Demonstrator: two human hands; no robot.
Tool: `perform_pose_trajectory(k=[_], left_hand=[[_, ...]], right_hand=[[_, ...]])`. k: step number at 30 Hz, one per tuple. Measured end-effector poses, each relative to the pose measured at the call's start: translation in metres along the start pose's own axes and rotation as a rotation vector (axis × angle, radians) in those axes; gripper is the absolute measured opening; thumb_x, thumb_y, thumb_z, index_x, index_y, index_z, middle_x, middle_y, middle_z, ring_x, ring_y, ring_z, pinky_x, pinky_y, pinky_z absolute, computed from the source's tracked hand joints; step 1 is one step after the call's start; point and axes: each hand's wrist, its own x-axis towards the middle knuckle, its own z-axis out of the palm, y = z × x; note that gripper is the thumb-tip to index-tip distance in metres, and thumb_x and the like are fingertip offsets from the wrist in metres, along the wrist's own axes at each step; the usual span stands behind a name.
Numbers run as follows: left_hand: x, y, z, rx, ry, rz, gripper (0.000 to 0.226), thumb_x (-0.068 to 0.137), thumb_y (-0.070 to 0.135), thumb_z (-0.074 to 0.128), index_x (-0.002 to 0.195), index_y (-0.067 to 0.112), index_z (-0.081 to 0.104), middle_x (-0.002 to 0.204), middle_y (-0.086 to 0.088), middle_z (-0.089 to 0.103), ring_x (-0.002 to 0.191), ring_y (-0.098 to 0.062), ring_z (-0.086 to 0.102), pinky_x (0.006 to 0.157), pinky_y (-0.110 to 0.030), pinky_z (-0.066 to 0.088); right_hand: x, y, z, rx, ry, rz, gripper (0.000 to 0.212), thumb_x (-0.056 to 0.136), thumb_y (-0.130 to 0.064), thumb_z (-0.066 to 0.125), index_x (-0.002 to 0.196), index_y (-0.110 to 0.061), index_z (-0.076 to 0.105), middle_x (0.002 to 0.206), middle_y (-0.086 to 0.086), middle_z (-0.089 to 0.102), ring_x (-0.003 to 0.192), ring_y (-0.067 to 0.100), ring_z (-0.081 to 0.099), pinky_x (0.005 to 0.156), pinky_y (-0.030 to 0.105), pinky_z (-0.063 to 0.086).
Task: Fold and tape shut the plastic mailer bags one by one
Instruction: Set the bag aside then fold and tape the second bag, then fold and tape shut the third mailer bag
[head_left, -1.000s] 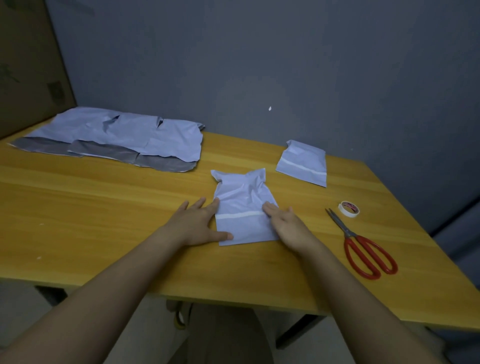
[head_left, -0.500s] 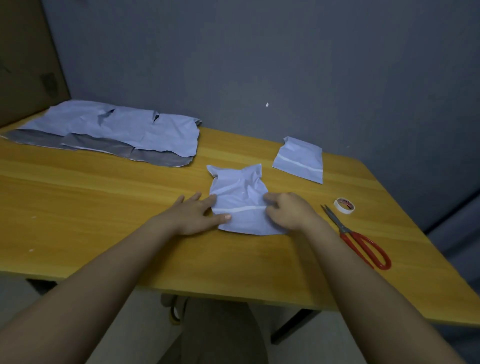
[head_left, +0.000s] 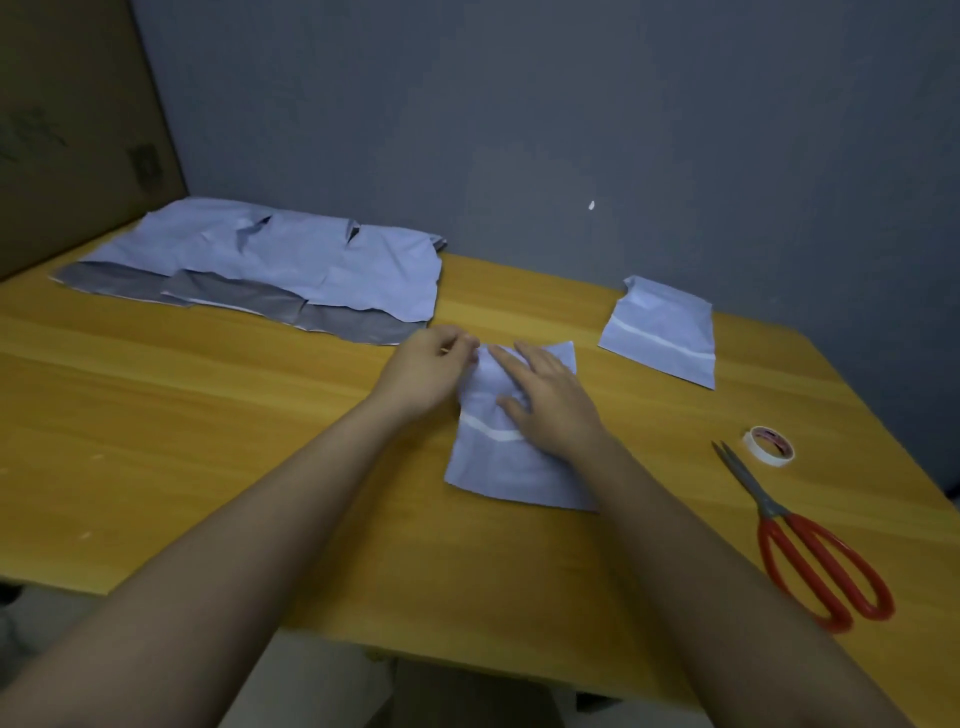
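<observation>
1. the pale blue plastic mailer bag with a white strip (head_left: 498, 467) lies mid-frame on the yellow wooden table (head_left: 208, 415).
2. the left hand (head_left: 423, 371) seemingly pinches its upper left corner.
3. the right hand (head_left: 550, 400) presses flat on it, fingers spread.

Both of the person's forearms are bare from the lower edge of the view up to the wrists, with no sleeve, cuff or glove on either. The left hand (head_left: 423, 371) and the right hand (head_left: 553, 402) carry nothing on them that shows: no ring, watch, band or bracelet. The arms look smooth and unmarked. The light is dim and the fingernails are too blurred to make out.
</observation>
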Motion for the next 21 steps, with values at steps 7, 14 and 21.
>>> perform_pose_trajectory(k=[7, 14, 21], left_hand=[[0.072, -0.002, 0.027, 0.012, 0.015, 0.073, 0.024, 0.097, 0.016, 0.045, 0.091, 0.014, 0.067, 0.095, 0.0, 0.066, 0.088, -0.013, 0.057, 0.075, -0.024, 0.044], [0.159, -0.013, 0.057, 0.111, 0.018, 0.097, 0.025, 0.096, 0.018, 0.046, 0.094, 0.008, 0.069, 0.097, -0.011, 0.069, 0.088, -0.025, 0.061, 0.077, -0.04, 0.051], [0.22, -0.031, 0.078, 0.345, 0.0, 0.103, 0.029, 0.094, 0.017, 0.043, 0.111, 0.011, 0.066, 0.117, -0.009, 0.064, 0.105, -0.029, 0.057, 0.084, -0.042, 0.05]], right_hand=[[0.048, 0.034, 0.009, -0.004, 0.074, 0.066, 0.059, 0.097, -0.03, 0.05, 0.15, -0.031, 0.023, 0.153, 0.008, 0.03, 0.141, 0.026, 0.025, 0.112, 0.038, 0.025], [0.116, 0.097, 0.014, 0.017, 0.103, 0.14, 0.057, 0.095, -0.02, 0.055, 0.147, -0.023, 0.032, 0.152, 0.011, 0.032, 0.139, 0.029, 0.028, 0.112, 0.038, 0.025], [0.163, 0.159, 0.02, -0.024, 0.168, 0.202, 0.055, 0.093, -0.015, 0.056, 0.145, -0.016, 0.038, 0.144, 0.012, 0.04, 0.132, 0.032, 0.036, 0.106, 0.037, 0.03]])
